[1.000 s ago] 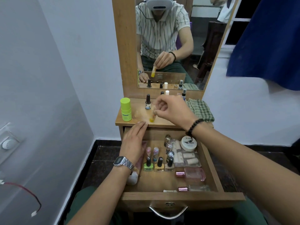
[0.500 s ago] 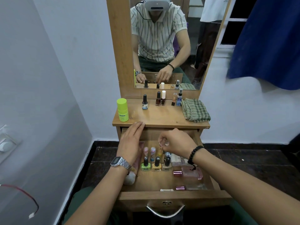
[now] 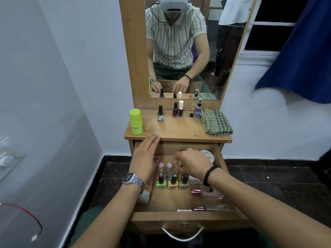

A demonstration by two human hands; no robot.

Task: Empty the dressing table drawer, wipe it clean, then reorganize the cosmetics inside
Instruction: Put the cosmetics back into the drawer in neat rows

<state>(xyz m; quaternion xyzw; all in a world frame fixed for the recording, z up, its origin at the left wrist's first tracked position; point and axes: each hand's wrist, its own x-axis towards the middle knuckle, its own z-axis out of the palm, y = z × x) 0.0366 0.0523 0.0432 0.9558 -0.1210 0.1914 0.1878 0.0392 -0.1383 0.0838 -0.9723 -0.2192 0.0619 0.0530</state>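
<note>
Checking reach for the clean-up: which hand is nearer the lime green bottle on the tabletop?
Left. The left hand lies just below the lime green bottle at the tabletop edge; the right hand is over the drawer, farther right.

The wooden drawer [image 3: 180, 218] stands pulled out, with a metal handle at its near front. Inside, three black-capped nail polish bottles [image 3: 172, 182], green, yellow and beige, stand upright in a row, two small glitter-topped vials [image 3: 164, 167] just behind them. Two clear pink-capped bottles [image 3: 209, 193] lie flat at the right, and a round white jar [image 3: 208, 155] sits at the far right corner.
</note>
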